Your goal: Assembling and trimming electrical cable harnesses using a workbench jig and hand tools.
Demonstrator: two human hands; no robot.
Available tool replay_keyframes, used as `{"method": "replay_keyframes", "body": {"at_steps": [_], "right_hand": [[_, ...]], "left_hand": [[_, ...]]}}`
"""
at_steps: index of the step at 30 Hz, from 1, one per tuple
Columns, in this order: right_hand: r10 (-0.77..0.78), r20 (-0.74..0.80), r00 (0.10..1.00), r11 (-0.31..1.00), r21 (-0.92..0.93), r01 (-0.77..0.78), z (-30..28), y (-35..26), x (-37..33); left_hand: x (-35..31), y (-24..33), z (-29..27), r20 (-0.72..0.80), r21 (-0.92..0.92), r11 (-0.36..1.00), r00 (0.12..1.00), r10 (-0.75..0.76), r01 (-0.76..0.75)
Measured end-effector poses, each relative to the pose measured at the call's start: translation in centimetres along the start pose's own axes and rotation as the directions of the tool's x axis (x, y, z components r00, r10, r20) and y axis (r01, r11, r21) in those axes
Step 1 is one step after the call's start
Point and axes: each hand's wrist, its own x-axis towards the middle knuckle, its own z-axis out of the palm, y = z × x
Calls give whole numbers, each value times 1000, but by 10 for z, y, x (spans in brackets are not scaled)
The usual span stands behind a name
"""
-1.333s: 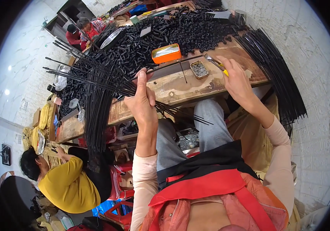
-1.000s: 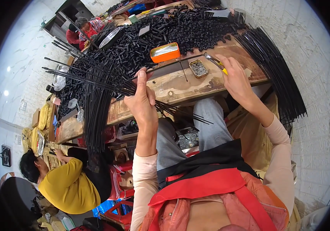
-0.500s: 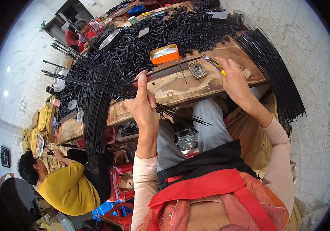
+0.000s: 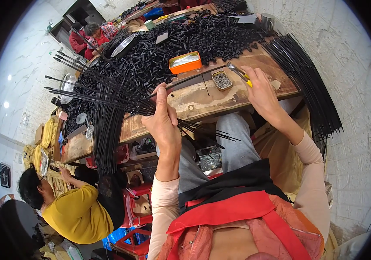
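My left hand is closed round a bundle of thin black rods that fan out to the left; their other ends stick out below the hand. One black rod slants from this hand up to the right, its far end at the jaws of pincers with yellow-sleeved handles. My right hand grips those handles above the table. Whether the jaws bite on the rod cannot be made out. Beside the jaws sits a small tin of tiny metal pieces.
An orange box stands behind the rod, before a wide heap of black tubular parts. More black rods hang over the table at left and right. A person in yellow sits at lower left; others work at the far end.
My left hand has shifted slightly right and down with the rods. The pincers and my right hand have barely moved. The rod still reaches the jaws.
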Motion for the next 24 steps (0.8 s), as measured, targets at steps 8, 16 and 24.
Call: {"method": "replay_keyframes", "body": {"at_steps": [8,16,24], "right_hand": [[11,17,1000,999,-47,-10,-1,-4,1],[32,93,995,994,101,-42,-3,-2,1],[-29,251,968,974,226,-29,-17,-2,4]], "left_hand": [[-2,-1,0,-9,-6,1000,1000,17,-17],[-2,-8,-6,-13,3,999,999,43,-43],[10,-4,-19,3,-11,1000,1000,-24,24]]}}
